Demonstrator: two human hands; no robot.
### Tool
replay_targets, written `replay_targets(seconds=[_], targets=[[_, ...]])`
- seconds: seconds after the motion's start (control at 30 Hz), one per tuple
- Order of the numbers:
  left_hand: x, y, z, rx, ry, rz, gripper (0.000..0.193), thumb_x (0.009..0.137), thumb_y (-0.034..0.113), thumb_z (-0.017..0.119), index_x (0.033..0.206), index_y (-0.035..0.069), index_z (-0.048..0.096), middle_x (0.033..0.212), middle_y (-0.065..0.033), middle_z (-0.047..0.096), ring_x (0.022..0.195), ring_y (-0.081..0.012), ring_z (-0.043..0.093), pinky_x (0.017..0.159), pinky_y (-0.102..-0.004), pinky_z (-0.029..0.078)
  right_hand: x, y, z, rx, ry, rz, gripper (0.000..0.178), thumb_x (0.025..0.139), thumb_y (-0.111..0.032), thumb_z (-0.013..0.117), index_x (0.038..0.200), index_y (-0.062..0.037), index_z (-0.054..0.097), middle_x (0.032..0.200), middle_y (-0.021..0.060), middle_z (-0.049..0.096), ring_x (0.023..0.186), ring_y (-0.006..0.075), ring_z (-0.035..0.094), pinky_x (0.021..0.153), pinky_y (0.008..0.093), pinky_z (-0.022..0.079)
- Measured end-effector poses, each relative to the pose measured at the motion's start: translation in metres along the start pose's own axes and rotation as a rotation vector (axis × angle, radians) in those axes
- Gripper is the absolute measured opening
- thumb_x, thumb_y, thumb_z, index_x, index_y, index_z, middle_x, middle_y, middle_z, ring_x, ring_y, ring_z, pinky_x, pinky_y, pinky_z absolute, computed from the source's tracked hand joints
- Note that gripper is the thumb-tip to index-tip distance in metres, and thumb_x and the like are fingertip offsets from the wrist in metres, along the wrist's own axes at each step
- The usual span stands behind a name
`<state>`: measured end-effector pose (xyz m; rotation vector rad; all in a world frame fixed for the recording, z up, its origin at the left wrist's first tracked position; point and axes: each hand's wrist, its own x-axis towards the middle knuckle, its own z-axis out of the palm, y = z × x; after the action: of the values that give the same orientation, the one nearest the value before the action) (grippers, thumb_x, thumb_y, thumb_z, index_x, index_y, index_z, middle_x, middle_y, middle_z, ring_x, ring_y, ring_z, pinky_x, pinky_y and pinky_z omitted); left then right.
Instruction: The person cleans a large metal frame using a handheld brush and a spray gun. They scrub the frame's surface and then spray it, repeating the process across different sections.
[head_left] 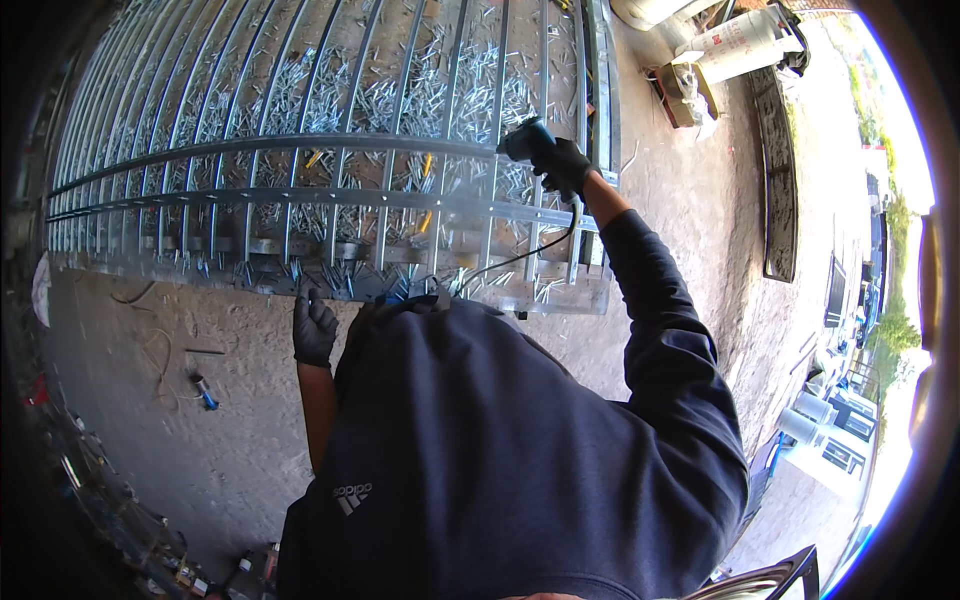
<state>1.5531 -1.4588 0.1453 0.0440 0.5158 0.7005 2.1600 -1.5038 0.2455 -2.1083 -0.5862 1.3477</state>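
The right hand [563, 168], in a black glove, is closed firmly around the grip of one teal-and-dark power tool [527, 140], whose head points left at the right part of a metal frame [456, 60]; whether it touches the metal I cannot tell. One dark cord [520, 257] curves from the tool toward the near side. The left hand [315, 330], also gloved, is at the near edge of the tabletop [570, 297], its index finger stretched far-ward; how wide it is, or whether it pinches something, I cannot tell. Two long rails, one farther [350, 141] and one nearer [350, 197], run left to right across many slender crossbars, too crowded at the left to count. Countless loose silvery pieces [390, 100] lie among them, with three yellow pieces [427, 165] showing. One blue-ended tool [205, 392] lies on the floor [240, 450] at left.
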Motion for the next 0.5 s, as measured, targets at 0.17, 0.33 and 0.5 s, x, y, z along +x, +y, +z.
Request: replay_targets(seconds=[0.17,0.33,0.5], targets=[[0.06,-0.02,0.073,0.593,0.154,-0.033,0.027,0.104,0.039,0.059,0.103,0.013,0.066,0.06,0.0095,0.036,0.047,-0.0028,0.031,0.042,-0.0225,0.021,0.003,-0.021,0.014,-0.03,-0.026,0.107,0.029,0.093,-0.021,0.067,0.118,-0.0094,0.057,0.07,0.007,0.061,0.054,0.0194,0.062,0.045,0.0346,0.053],[0.183,-0.092,0.186,1.06,-0.056,0.001,0.029,0.102,0.034,0.064,0.106,0.006,0.069,0.083,0.0034,0.062,0.073,-0.0043,0.055,0.067,-0.0222,0.044,0.002,-0.037,0.026,-0.383,-0.071,-0.074,0.025,0.096,-0.023,0.06,0.118,-0.0111,0.061,0.096,0.0064,0.066,0.079,0.0216,0.067,0.064,0.0406,0.053],[0.308,-0.166,0.295,1.52,-0.256,0.449,0.032,0.099,0.036,0.065,0.106,0.004,0.069,0.093,-0.0141,0.072,0.083,-0.0282,0.068,0.078,-0.0371,0.053,0.024,-0.027,0.024,-0.435,0.003,0.008,0.028,0.09,-0.024,0.067,0.114,-0.0093,0.066,0.083,0.0066,0.066,0.071,0.0193,0.065,0.058,0.0363,0.051]])
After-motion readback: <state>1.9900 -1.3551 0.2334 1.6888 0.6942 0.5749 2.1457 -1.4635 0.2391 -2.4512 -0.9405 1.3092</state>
